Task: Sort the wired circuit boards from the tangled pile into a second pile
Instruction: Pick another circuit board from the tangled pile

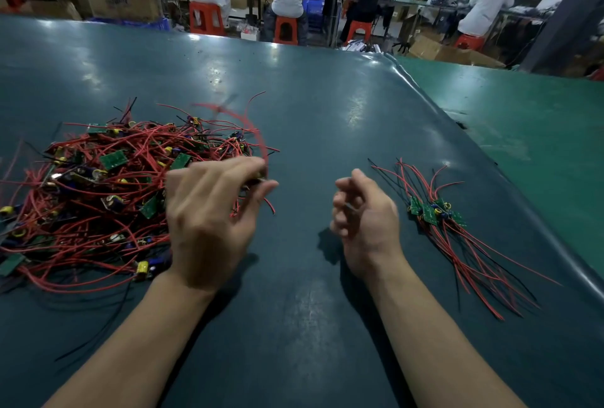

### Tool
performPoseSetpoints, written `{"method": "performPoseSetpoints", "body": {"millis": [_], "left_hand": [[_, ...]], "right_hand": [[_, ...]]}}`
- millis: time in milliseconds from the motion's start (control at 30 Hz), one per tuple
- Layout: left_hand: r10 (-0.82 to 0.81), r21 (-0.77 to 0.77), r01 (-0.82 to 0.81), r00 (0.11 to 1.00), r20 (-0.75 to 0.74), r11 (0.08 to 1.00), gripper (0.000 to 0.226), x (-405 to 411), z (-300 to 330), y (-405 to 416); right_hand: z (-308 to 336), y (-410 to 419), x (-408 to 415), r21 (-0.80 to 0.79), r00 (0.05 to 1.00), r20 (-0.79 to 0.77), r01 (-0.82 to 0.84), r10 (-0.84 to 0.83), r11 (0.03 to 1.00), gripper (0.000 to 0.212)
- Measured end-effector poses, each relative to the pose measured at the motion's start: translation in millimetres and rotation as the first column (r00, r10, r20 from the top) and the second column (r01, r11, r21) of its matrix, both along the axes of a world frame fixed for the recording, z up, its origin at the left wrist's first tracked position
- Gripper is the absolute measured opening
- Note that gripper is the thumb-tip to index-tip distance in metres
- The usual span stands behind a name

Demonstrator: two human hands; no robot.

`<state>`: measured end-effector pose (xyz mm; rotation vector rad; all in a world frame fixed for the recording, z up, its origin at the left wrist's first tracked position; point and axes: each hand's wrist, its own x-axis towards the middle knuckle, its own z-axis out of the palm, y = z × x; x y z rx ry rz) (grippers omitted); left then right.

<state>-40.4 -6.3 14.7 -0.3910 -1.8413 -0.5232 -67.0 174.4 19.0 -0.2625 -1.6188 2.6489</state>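
Hands (212,218) lie between tangled pile (98,191) and second pile (434,211).

head cam | looks forward-down | close over table (327,113) | single view

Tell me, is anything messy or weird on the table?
The big tangled pile on the left is a messy knot of red and black wires and green boards. The small pile on the right lies neatly lined up. A blurred red wire arcs up from the left hand. Nothing looks broken.
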Motion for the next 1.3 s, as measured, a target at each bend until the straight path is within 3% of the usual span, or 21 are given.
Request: {"method": "performPoseSetpoints", "body": {"millis": [133, 233, 367, 533, 767, 967, 1100, 1300], "left_hand": [[-0.341, -0.053, 0.346, 0.937, 0.079, 0.937, 0.02, 6, -6, 18], [-0.446, 0.071, 0.441, 0.879, 0.167, 0.895, 0.021, 5, -8, 22], [-0.464, 0.158, 0.437, 0.853, 0.238, 0.885, 0.03, 4, -10, 21], [-0.422, 0.226, 0.358, 0.805, 0.418, 0.906, 0.039, 1, -11, 22], [-0.419, 0.251, 0.339, 0.793, 0.442, 0.906, 0.018, 1, -11, 21], [-0.436, 0.27, 0.345, 0.764, 0.476, 0.899, 0.018, 3, -10, 24], [-0.454, 0.331, 0.324, 0.747, 0.485, 0.886, 0.007, 1, -9, 25], [-0.456, 0.412, 0.257, 0.725, 0.516, 0.874, 0.009, 0, -12, 27]], "right_hand": [[1, -12, 5, 0.229, 0.943, -0.021, -0.319, 0.332, 0.92, 0.043], [0, -11, 6, 0.238, 0.923, -0.055, -0.359, 0.381, 0.903, 0.03], [-4, -10, 7, 0.148, 0.913, -0.09, -0.383, 0.398, 0.912, 0.005], [-7, -13, 5, 0.228, 0.955, -0.1, -0.251, 0.279, 0.941, 0.013], [-6, -15, 8, 0.324, 0.963, -0.125, -0.186, 0.237, 0.928, 0.018], [-8, -16, 4, 0.335, 0.984, -0.116, -0.09, 0.136, 0.938, 0.021], [-10, -17, 4, 0.348, 0.98, -0.115, -0.113, 0.162, 0.931, 0.023], [-10, -17, 6, 0.386, 0.976, -0.139, -0.103, 0.168, 0.917, 0.018]]}}
